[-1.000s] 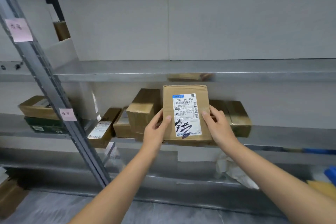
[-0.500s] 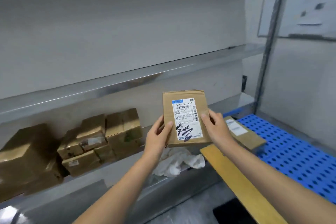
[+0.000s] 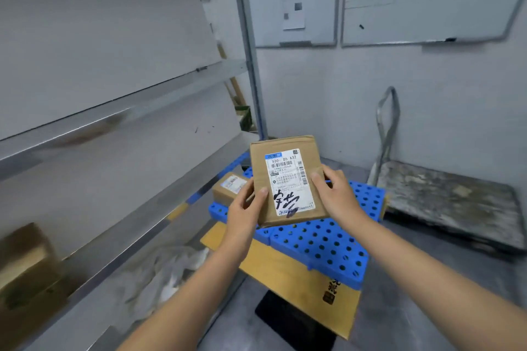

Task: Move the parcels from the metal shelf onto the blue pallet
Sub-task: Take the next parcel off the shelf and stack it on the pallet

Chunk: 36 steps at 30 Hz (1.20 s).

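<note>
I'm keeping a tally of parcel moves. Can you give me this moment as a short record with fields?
held parcel: brown carton with a white label, in the air over the blue pallet, not yet set down
left hand: grips its left edge
right hand: grips its right edge
on pallet: one smaller parcel, far left corner
metal shelf: on the left; blurred brown box at its near end
nearby: cardboard sheet at pallet's near edge; platform trolley on the right

Even indoor light; edges blurred (wide-angle bend), soft shadows.
</note>
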Each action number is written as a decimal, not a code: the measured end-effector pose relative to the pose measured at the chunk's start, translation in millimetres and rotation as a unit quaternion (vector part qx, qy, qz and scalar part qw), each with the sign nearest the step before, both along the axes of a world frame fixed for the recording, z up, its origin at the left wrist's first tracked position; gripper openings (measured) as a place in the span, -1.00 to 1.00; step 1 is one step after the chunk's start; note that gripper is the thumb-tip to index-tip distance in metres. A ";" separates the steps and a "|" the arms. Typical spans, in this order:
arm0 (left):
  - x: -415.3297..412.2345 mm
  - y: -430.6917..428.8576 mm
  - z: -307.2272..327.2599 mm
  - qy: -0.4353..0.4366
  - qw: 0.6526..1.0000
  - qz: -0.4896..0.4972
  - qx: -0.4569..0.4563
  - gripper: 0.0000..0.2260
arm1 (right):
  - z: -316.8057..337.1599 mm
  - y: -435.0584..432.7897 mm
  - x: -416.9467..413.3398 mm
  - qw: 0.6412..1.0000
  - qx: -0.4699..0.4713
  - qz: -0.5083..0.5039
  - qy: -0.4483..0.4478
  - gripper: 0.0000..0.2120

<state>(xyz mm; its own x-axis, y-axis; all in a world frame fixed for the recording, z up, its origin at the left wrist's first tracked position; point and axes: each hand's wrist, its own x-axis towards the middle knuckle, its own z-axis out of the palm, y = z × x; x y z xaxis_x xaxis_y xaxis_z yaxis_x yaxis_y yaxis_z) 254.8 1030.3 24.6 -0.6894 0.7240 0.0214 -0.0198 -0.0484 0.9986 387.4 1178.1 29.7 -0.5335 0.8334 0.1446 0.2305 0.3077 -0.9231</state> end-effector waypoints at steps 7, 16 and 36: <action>19.0 64.9 -20.0 -0.013 0.999 -0.041 -0.016 -0.58 | -9.4 50.7 31.8 0.998 0.013 -0.051 -0.029 -0.80; -5.1 160.6 -36.1 -0.050 0.999 -0.012 -0.003 -0.61 | -21.3 155.4 -3.6 0.996 0.021 -0.042 -0.070 -0.78; -119.4 249.5 -68.7 -0.093 0.955 0.261 -0.107 -0.63 | -70.6 287.0 -203.3 0.980 -0.055 0.167 -0.089 -0.78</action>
<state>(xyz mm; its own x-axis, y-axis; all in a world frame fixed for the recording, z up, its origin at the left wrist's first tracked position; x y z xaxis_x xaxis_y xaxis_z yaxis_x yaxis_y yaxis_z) 135.3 1279.8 -44.1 -0.9347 0.2556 -0.2470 -0.2273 0.1044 0.9682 184.1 1465.1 -40.8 -0.7885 0.6125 -0.0561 0.2940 0.2952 -0.9091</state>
